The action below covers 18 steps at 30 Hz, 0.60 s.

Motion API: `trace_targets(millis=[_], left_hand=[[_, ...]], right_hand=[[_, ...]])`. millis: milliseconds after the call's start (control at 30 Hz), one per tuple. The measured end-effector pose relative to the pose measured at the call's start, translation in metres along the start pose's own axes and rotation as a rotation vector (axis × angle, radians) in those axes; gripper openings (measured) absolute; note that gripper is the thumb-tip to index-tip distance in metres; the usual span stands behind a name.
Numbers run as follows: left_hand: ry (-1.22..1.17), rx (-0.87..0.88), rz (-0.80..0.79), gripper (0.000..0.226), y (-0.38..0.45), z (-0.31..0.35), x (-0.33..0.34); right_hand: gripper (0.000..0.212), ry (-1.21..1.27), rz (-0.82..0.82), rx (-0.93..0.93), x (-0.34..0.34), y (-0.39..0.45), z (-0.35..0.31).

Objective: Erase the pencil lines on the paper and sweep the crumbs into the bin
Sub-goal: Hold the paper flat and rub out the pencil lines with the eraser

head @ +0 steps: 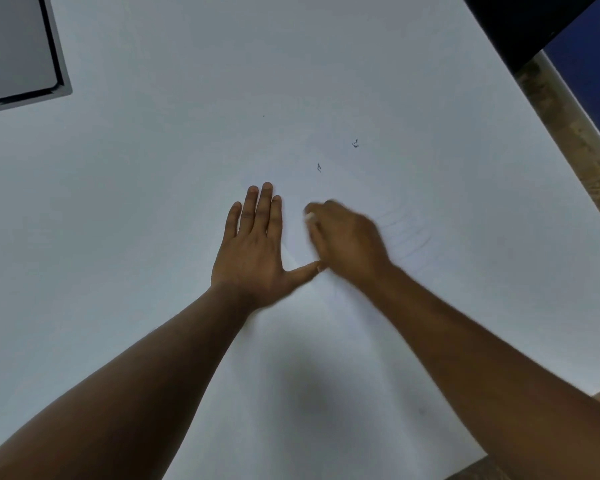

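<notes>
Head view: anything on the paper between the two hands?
No objects: only bare white paper shows in the gap between the flat left hand and the blurred right hand. Low in the gap, the left thumb tip reaches the right hand.

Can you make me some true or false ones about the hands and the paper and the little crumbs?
1. The left hand lies flat with straight fingers. True.
2. The right hand is empty. False: its grip is curled round a small white eraser.
3. The crumbs lie beyond both hands. True.
4. All the pencil lines are gone. False: faint lines still show to the right of the right hand.
5. A pencil lies on the paper. False: no pencil is in view.
</notes>
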<state>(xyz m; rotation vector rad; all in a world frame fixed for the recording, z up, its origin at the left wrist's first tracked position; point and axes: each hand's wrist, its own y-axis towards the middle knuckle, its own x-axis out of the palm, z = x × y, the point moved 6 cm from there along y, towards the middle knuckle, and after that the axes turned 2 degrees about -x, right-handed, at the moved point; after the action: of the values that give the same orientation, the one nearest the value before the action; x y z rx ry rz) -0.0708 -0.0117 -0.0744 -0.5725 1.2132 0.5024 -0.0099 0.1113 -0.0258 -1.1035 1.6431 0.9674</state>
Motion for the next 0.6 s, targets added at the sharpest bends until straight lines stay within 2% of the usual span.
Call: trace_targets(millis=[67, 133, 200, 267, 367, 433, 533, 600], left_hand=[[-0.003, -0.012, -0.009, 0.122, 0.0, 0.0, -0.001], [-0.004, -0.012, -0.014, 0.121, 0.001, 0.0, -0.001], [-0.012, -0.009, -0.008, 0.121, 0.0, -0.001, -0.002], [-0.019, -0.007, 0.001, 0.121, 0.0, 0.0, -0.001], [-0.014, 0.005, 0.022, 0.121, 0.0, 0.0, -0.001], [-0.01, 0.007, 0.026, 0.121, -0.001, 0.0, -0.001], [-0.007, -0.005, 0.004, 0.121, -0.001, 0.0, 0.0], [-0.006, -0.01, -0.002, 0.12, 0.0, 0.0, -0.001]], right_hand=[[0.012, -0.104, 0.117, 0.101, -0.013, 0.012, 0.044], [0.017, -0.09, 0.107, 0.229, -0.023, 0.021, 0.077], [0.02, -0.047, 0.099, 0.278, -0.022, 0.024, 0.082], [0.023, -0.009, 0.102, 0.252, -0.016, 0.024, 0.061], [0.026, 0.072, 0.024, 0.071, 0.005, 0.019, 0.003], [0.026, 0.088, 0.029, 0.018, 0.012, 0.021, -0.009], [0.024, -0.011, 0.127, 0.117, 0.003, 0.037, 0.023], [0.022, -0.03, 0.116, 0.251, -0.006, 0.045, 0.061]])
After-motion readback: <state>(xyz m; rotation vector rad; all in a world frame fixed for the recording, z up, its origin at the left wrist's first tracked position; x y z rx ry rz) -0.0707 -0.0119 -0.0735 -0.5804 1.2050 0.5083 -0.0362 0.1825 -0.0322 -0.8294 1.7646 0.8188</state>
